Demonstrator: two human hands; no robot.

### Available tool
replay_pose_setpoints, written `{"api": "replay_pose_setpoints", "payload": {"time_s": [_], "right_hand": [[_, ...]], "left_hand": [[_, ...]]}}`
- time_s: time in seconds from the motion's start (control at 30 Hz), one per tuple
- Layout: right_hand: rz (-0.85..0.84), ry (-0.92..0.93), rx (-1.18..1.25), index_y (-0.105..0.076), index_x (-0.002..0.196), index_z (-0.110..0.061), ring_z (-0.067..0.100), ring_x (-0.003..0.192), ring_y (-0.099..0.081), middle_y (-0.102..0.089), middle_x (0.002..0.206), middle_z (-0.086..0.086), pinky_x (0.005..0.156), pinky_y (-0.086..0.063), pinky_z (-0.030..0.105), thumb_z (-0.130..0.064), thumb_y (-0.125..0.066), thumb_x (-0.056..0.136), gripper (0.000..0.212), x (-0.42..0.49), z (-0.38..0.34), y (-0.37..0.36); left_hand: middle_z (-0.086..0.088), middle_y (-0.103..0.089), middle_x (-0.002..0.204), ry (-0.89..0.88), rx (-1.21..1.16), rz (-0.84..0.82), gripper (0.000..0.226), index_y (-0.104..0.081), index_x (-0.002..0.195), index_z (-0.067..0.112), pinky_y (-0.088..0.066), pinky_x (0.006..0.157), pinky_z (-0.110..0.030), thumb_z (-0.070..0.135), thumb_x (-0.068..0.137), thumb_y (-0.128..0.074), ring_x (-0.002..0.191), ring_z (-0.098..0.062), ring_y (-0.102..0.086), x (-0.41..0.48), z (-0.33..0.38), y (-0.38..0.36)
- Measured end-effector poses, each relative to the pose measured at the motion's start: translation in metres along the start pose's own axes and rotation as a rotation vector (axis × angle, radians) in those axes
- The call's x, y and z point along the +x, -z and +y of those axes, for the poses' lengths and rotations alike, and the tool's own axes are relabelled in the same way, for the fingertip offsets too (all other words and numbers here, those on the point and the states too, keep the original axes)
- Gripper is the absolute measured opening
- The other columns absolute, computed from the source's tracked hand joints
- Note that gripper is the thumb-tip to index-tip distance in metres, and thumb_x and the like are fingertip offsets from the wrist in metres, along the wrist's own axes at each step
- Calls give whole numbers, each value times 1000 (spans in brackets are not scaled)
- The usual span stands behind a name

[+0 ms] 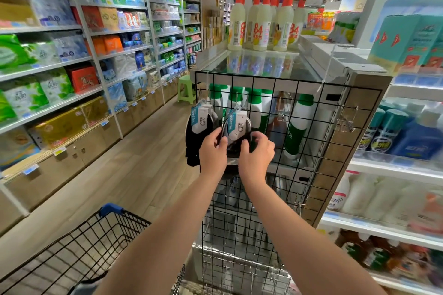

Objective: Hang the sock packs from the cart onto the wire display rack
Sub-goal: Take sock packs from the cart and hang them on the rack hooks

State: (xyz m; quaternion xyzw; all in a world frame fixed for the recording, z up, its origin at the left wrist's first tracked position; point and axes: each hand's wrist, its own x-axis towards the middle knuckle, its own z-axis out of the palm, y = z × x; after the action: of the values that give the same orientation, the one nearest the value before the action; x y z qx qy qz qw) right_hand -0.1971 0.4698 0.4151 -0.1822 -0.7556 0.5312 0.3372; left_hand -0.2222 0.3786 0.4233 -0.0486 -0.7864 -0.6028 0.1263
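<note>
The left hand (212,148) pinches the left edge of a sock pack (236,127), thumb and fingers curled onto the dark socks just below the white-and-teal card. The right hand (257,153) grips the pack's lower right side in the same way. Two hands on one light pack is probably for steadiness, keeping the card square to the hook while its hanger seats. The pack sits high on the left half of the wire display rack (298,127), with its hanger at the level of a hook. Whether the hanger is fully over the hook is too small to tell. Just beside it to the left, a second sock pack (200,122) hangs free from its own hook at the same height, so the row appears to be filling from the left. Empty hooks (284,110) stand to the right and lower down the grid, leaving room for more. Green-capped bottles (297,124) show through the wire on the shelf behind. The cart (111,208) stands low and to the left, close under the arms, which would keep the reach short. Whether packs remain in it cannot be told.
</note>
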Motion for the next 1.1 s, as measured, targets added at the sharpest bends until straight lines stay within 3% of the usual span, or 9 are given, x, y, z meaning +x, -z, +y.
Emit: {"api": "replay_pose_setpoints", "payload": {"time_s": [0.13,0.27,0.4,0.47,0.53,0.63,0.77,0.9,1.1], "right_hand": [[-208,10,44,-66,110,-21,13,103,-57,-63,108,-6,89,-49,28,-20,-53,100,16,-45,22,4],[-516,-153,-7,-68,116,-23,10,101,-61,-67,113,-7,87,-50,27,-23,-53,99,23,-97,55,-16],[-843,-318,-146,-69,111,-21,9,77,-58,-69,101,-3,63,-44,21,-17,-56,98,19,-152,87,-46],[-971,-308,-197,-70,102,-21,12,74,-60,-69,94,-1,58,-46,18,-14,-58,97,15,-184,97,-61],[-1090,-297,-222,-70,97,-25,18,78,-66,-71,96,3,71,-56,25,-13,-59,98,16,-216,100,-80],[-1230,-283,-305,-74,106,-21,23,98,-68,-74,105,3,92,-56,40,-15,-60,95,18,-258,105,-118],[-1354,-330,-377,-73,101,-23,22,99,-68,-73,102,1,82,-52,32,-19,-62,93,14,-306,116,-168],[-1421,-384,-406,-69,109,-20,18,104,-65,-71,112,0,88,-52,32,-18,-59,98,15,-335,121,-208],[-1391,-498,-460,-68,114,-21,18,91,-65,-70,110,1,75,-55,37,-22,-59,98,18,-349,153,-262]], "left_hand": [[11,-71,116,5,-3,8,23,-68,121,29,-55,95,-30,28,104,-53,106,-6,-66,-38,-36,24],[5,-70,116,220,138,-73,26,-68,123,21,-54,93,-30,32,105,-52,105,-10,-66,-85,-93,60],[3,-70,104,445,247,-88,24,-71,117,17,-58,86,-36,23,106,-51,94,-22,-68,-145,-160,115],[0,-67,96,571,271,-66,23,-72,100,21,-50,79,-32,17,106,-50,86,-21,-61,-175,-191,146],[-4,-65,88,734,203,14,29,-63,86,29,-46,74,-37,12,106,-49,82,-22,-58,-203,-222,176],[-6,-66,82,900,142,126,25,-69,90,24,-43,72,-38,13,104,-51,77,-23,-58,-237,-272,221],[-6,-70,94,1021,8,214,19,-66,99,19,-51,81,-37,8,102,-51,85,-23,-64,-254,-305,265],[-9,-70,104,1097,-53,245,20,-67,111,10,-51,67,-21,5,104,-49,82,-14,-64,-254,-335,292],[-6,-71,110,1193,-91,297,18,-66,114,18,-51,70,-25,13,105,-51,92,-17,-64,-244,-374,293]]}}
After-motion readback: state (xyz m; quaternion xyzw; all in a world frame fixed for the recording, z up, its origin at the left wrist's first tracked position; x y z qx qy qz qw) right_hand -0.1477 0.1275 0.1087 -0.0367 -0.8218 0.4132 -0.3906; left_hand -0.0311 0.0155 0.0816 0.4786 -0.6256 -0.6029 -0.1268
